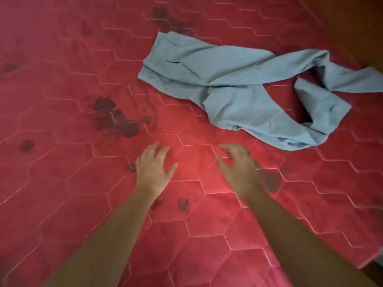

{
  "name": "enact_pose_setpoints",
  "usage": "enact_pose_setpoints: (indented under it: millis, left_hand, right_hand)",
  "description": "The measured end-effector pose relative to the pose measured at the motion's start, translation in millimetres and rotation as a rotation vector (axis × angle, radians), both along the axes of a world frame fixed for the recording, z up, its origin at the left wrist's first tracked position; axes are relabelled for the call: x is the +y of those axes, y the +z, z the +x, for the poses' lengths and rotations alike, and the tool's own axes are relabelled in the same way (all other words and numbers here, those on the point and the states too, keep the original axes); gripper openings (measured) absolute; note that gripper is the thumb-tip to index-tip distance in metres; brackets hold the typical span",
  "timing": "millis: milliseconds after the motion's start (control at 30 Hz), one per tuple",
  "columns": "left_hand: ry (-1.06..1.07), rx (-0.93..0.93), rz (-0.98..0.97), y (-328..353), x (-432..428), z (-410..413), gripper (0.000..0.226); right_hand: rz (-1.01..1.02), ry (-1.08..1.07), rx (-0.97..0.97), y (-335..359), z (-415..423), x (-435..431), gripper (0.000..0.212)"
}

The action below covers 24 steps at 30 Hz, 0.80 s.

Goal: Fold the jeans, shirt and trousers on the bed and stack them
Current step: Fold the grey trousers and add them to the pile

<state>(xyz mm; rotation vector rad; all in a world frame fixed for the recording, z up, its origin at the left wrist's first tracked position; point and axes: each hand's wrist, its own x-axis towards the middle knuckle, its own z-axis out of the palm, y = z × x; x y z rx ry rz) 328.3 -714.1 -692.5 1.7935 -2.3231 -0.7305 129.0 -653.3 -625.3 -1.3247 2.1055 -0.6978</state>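
Light blue-grey trousers (238, 85) lie crumpled and twisted on the red quilted bed (72, 90), in the upper right of the view, their legs trailing toward the right edge. My left hand (154, 166) hovers over the bed below the trousers, fingers spread and relaxed, holding nothing. To its right, my right hand (236, 164) hangs with fingers loosely curled downward, empty too, a short way from the nearest trouser fold. Jeans and shirt are out of view.
The red mattress has a white hexagon stitch pattern and several dark floral patches (116, 119). A brown wooden surface (356, 23) borders the bed at the upper right. The bed's edge shows at the lower right (373, 264).
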Motion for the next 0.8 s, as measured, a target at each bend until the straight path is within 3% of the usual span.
enact_pose_setpoints:
  millis: [67,133,400,800]
  left_hand:
    - [0.026,-0.058,0.053,-19.8,-6.6,2.0,0.065]
    - [0.049,-0.08,-0.016,-31.4,-4.5,5.1,0.07]
    - [0.068,-0.15,-0.147,-42.8,-0.2,0.1,0.062]
    - [0.067,-0.154,-0.19,-46.4,-0.7,-0.4,0.06]
  right_hand:
    - [-0.027,0.01,0.004,-10.1,-7.2,-19.8,0.03]
    - [-0.06,0.015,0.03,-19.3,-11.6,-41.1,0.032]
    - [-0.175,-0.029,0.162,-52.2,-7.9,-123.1,0.04]
    - [-0.163,-0.208,0.021,-61.6,-24.7,-159.4,0.029]
